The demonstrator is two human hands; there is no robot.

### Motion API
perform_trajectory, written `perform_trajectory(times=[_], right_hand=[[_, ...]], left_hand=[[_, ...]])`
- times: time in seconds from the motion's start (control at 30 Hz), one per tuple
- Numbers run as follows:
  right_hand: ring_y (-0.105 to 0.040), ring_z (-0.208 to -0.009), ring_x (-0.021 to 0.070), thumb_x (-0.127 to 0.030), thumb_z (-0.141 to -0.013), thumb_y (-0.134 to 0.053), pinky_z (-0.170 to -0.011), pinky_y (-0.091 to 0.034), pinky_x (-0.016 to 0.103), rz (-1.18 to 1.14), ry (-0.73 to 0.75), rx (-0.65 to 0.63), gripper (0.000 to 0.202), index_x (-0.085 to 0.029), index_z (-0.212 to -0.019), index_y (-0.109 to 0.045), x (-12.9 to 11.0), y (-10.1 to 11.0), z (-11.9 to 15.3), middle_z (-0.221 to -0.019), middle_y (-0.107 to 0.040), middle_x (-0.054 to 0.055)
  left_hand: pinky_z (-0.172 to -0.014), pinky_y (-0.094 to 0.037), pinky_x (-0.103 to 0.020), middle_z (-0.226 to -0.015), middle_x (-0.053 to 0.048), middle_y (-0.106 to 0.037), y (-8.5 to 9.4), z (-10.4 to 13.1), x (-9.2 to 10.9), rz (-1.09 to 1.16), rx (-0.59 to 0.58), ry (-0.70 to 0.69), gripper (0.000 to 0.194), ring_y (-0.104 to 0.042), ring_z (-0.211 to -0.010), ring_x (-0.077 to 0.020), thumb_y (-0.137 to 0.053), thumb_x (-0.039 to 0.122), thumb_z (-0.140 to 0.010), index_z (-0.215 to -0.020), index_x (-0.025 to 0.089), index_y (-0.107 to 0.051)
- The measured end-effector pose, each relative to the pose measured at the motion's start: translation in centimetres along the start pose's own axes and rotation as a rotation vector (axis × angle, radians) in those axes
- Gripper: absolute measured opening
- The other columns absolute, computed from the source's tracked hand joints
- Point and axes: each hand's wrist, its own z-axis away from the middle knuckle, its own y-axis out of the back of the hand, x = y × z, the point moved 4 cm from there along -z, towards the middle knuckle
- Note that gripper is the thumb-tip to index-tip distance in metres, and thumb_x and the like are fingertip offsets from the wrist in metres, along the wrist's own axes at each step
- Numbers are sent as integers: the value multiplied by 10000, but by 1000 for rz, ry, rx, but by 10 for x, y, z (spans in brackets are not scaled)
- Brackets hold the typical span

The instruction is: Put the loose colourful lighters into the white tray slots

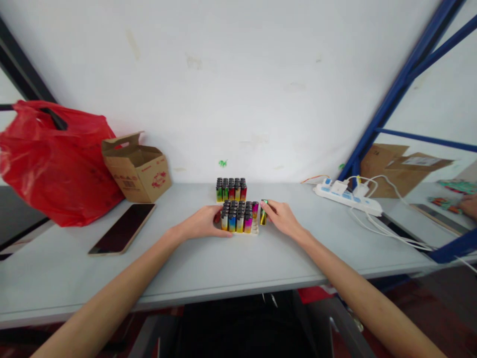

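Several upright lighters (236, 222) with black tops and bright metallic bodies stand in a pale tray (255, 228) on the table. Some slots show bare at the tray's right side. My left hand (203, 222) is wrapped round the tray's left side, thumb along the front. Just right of the tray, my right hand (280, 216) pinches a gold-green lighter (263, 214) between its fingers, held upright. Behind the tray stands a second block of lighters (231, 190), in green, red and yellow, with neither hand on it.
On the left are a red plastic bag (59, 164), an open cardboard box (137, 169) and a phone (122, 229). A white power strip (348, 198) with cables lies at the right. Beyond the blue frame (387, 94), another person's hand (468, 205) shows.
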Motion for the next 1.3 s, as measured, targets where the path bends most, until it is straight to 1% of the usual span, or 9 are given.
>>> perform_trajectory(times=[0.23,0.4,0.53,0.63,0.73,0.9,1.07,1.2,1.3], right_hand=[[-587,-611,172,-578,-1071,-459,-634,-395,288,124,164,-85,484,-228,-743,-521,0,-2,1,-692,-677,17],[-641,-745,198,-490,-1115,-412,-704,-412,301,320,283,-153,385,-202,-949,-607,-3,-7,3,-857,-718,63],[-638,-745,198,-497,-1105,-443,-775,-400,331,518,246,-119,429,-186,-861,-612,-7,-8,3,-844,-714,75],[-619,-725,184,-508,-1103,-446,-763,-397,321,418,233,-137,428,-199,-855,-611,-9,-4,3,-818,-702,48],[-621,-773,198,-456,-1125,-374,-766,-406,325,352,167,-45,421,-215,-883,-619,-1,11,3,-847,-694,55],[-639,-936,255,-422,-972,-677,-845,-452,350,477,26,-6,217,-208,-1000,-660,34,26,8,-1012,-675,104],[-632,-856,225,-382,-999,-622,-776,-452,320,408,-16,-70,188,-216,-912,-602,57,24,9,-924,-655,75],[-562,-607,196,-451,-1034,-530,-637,-399,295,218,-107,4,241,-222,-1074,-593,56,29,4,-689,-628,-16],[-553,-589,186,-554,-994,-566,-636,-397,294,120,-102,121,343,-226,-1017,-664,48,35,1,-665,-646,-10]], left_hand=[[-664,-491,-309,-949,-46,-762,1,0,2,13,-18,0,680,-670,-779,-234,-829,662,-671,-1158,207,-697],[-666,-487,-307,-958,-41,-759,1,1,6,14,-16,-7,688,-665,-778,-228,-822,665,-686,-1183,207,-689],[-665,-490,-306,-934,-38,-750,1,1,5,5,-2,3,671,-660,-765,-224,-828,665,-667,-1137,206,-692],[-668,-495,-305,-937,-39,-749,1,1,3,10,-4,7,675,-663,-776,-227,-827,659,-667,-1151,210,-688],[-676,-498,-308,-957,-45,-751,0,1,3,19,-15,12,674,-666,-793,-233,-826,661,-674,-1154,210,-686],[-662,-488,-306,-952,-46,-750,1,1,7,13,-21,21,664,-661,-780,-229,-827,675,-678,-1128,209,-683],[-667,-490,-306,-994,-49,-750,1,2,11,1,-49,41,691,-669,-801,-232,-819,683,-702,-1171,199,-664],[-666,-490,-306,-975,-46,-744,2,2,11,-19,-50,44,683,-668,-794,-229,-820,684,-702,-1148,193,-660],[-657,-492,-304,-968,-47,-742,2,2,11,-12,-43,40,670,-667,-786,-227,-821,671,-701,-1143,194,-661]])
